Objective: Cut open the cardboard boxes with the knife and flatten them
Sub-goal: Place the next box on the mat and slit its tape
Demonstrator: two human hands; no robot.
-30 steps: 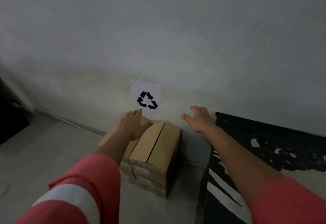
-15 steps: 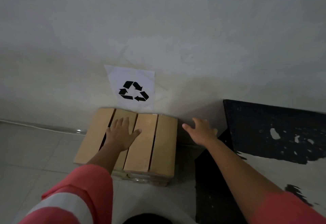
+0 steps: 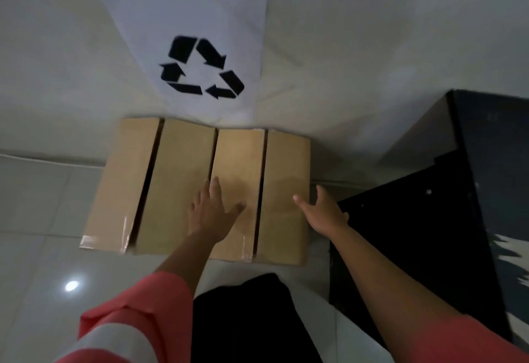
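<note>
Pale wall (image 3: 372, 19) far, bearing a recycling sign (image 3: 200, 13). Tiled floor (image 3: 34, 205) with glare (image 3: 71, 286) near left. Black furniture (image 3: 429, 234) right.

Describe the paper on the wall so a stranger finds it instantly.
Look at the pale wall, then just above the brown cardboard boxes. The white paper sheet hangs there, the only thing bearing a black three-arrow recycling symbol.

Four cardboard panels (image 3: 177, 185) lie side by side, with three dark gaps between them. How many boxes they make up cannot be told. One white sheet (image 3: 206, 13) sits at twelve o'clock and bears three black arrows. Two hands come in from six o'clock, the left hand (image 3: 211, 215) and the right hand (image 3: 325, 214). One black unit (image 3: 429, 234) stands at three o'clock.
</note>
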